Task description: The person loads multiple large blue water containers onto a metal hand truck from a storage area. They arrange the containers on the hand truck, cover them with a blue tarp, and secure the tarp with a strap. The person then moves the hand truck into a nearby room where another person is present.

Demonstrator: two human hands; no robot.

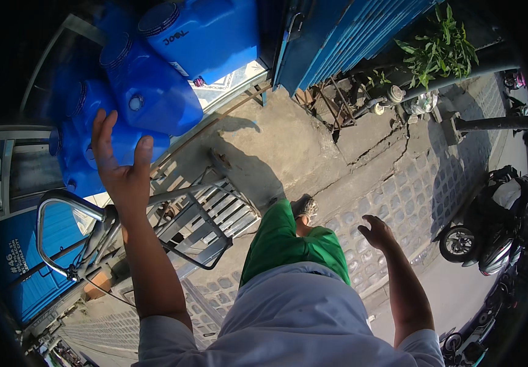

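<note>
A: Report the state of the hands.

B: The left hand (120, 168) is raised, fingers spread, palm against the underside of the stacked blue water containers (147, 92). It presses or steadies them and is not closed around any handle. The right hand (377, 233) hangs free out to the side, fingers loosely curled, holding nothing. The two hands are well apart.

A: Locate the containers.

B: They are up at the left, piled on one another above a metal cart frame (196, 217) with slatted rails. A blue corrugated gate (337, 37) stands behind them.

A: Which step is in hand?

B: Judged from the contact, the stack is being steadied or a container is about to be lifted off. The person is in mid-stride on the paved walkway (410, 189), one leg in green shorts (288, 241) forward.

A: What does the next move call for?

B: A second point of support. One flat palm gives poor control of a bulky container, so the right hand should probably come across before any load is taken.

A: Hazards?

B: A parked motorcycle (490, 235) stands at the right, well apart from the work.
</note>
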